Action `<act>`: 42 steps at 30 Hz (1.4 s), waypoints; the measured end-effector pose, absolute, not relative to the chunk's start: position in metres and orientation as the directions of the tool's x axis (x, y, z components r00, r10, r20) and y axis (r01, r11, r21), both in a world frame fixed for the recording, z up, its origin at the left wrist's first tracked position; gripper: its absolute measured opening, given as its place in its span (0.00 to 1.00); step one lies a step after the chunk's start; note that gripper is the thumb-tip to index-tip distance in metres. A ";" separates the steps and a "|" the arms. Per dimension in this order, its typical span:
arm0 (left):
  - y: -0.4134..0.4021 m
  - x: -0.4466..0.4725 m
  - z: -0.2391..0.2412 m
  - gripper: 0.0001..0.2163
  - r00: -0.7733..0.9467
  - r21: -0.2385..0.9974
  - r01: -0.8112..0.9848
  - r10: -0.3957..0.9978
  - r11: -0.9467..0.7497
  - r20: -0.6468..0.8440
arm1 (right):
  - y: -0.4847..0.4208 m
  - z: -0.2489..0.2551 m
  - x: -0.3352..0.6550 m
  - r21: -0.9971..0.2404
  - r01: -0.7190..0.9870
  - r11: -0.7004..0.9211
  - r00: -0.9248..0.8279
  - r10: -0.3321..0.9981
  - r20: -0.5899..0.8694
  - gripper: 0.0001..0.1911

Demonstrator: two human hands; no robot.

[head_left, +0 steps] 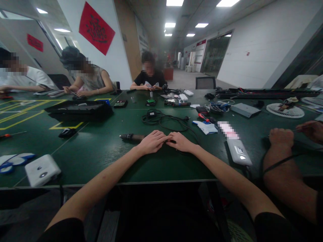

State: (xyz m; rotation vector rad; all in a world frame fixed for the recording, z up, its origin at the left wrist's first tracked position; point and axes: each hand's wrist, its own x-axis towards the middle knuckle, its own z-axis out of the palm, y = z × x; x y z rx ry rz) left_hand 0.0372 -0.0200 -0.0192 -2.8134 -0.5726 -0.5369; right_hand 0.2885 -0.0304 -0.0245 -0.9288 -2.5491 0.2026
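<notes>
My left hand and my right hand lie side by side on the green table, fingertips meeting. The left hand's fingers curl over a dark, brownish rod-like tool that pokes out to its left. The right hand's fingers are drawn together over a small dark part that I cannot make out. A black cable coils just beyond both hands.
A white device sits at the near left edge, a grey one at the right. A neighbour's arm rests at the far right. A black tray lies back left. Three people sit across the table amid tools.
</notes>
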 end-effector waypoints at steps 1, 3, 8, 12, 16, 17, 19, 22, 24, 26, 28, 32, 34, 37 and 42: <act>-0.020 0.037 -0.019 0.27 0.859 -0.141 0.410 0.329 -0.901 0.392 | -0.030 -0.024 0.289 -0.274 0.581 0.766 -0.689 0.643 0.336 0.10; -0.019 0.037 -0.020 0.27 0.854 -0.141 0.417 0.333 -0.898 0.400 | -0.031 -0.024 0.289 -0.275 0.579 0.767 -0.689 0.641 0.337 0.09; -0.019 0.037 -0.021 0.26 0.847 -0.142 0.426 0.338 -0.894 0.411 | -0.031 -0.025 0.288 -0.262 0.585 0.768 -0.687 0.640 0.344 0.09; -0.019 0.035 -0.022 0.26 0.854 -0.147 0.418 0.333 -0.896 0.399 | -0.031 -0.027 0.287 -0.247 0.594 0.766 -0.680 0.642 0.354 0.10; -0.019 0.035 -0.022 0.26 0.842 -0.129 0.428 0.342 -0.894 0.418 | -0.031 -0.026 0.288 -0.256 0.590 0.766 -0.685 0.642 0.344 0.11; -0.019 0.035 -0.022 0.27 0.847 -0.128 0.418 0.335 -0.899 0.412 | -0.031 -0.025 0.288 -0.260 0.585 0.769 -0.689 0.639 0.341 0.11; -0.019 0.035 -0.021 0.26 0.859 -0.131 0.401 0.322 -0.907 0.397 | -0.031 -0.024 0.289 -0.268 0.574 0.774 -0.697 0.634 0.336 0.11; -0.019 0.036 -0.021 0.25 0.851 -0.128 0.418 0.338 -0.900 0.401 | -0.031 -0.024 0.289 -0.271 0.577 0.770 -0.695 0.638 0.333 0.10; -0.019 0.036 -0.020 0.25 0.843 -0.125 0.430 0.348 -0.894 0.409 | -0.031 -0.024 0.289 -0.266 0.583 0.767 -0.693 0.641 0.329 0.10; -0.019 0.036 -0.020 0.26 0.849 -0.130 0.419 0.338 -0.898 0.406 | -0.031 -0.024 0.289 -0.261 0.582 0.771 -0.696 0.637 0.331 0.10; -0.020 0.036 -0.020 0.26 0.861 -0.140 0.401 0.320 -0.905 0.396 | -0.030 -0.026 0.289 -0.255 0.580 0.774 -0.697 0.633 0.338 0.11; -0.020 0.036 -0.021 0.25 0.848 -0.145 0.432 0.345 -0.890 0.403 | -0.028 -0.029 0.288 -0.236 0.590 0.772 -0.691 0.635 0.346 0.11; -0.020 0.035 -0.021 0.25 0.843 -0.143 0.438 0.351 -0.887 0.407 | -0.027 -0.030 0.287 -0.236 0.592 0.770 -0.688 0.636 0.350 0.12; -0.020 0.035 -0.021 0.26 0.857 -0.143 0.412 0.329 -0.900 0.396 | -0.028 -0.030 0.287 -0.250 0.586 0.771 -0.686 0.636 0.353 0.11; -0.019 0.036 -0.021 0.25 0.854 -0.149 0.423 0.338 -0.894 0.395 | -0.030 -0.026 0.289 -0.263 0.577 0.773 -0.691 0.634 0.347 0.10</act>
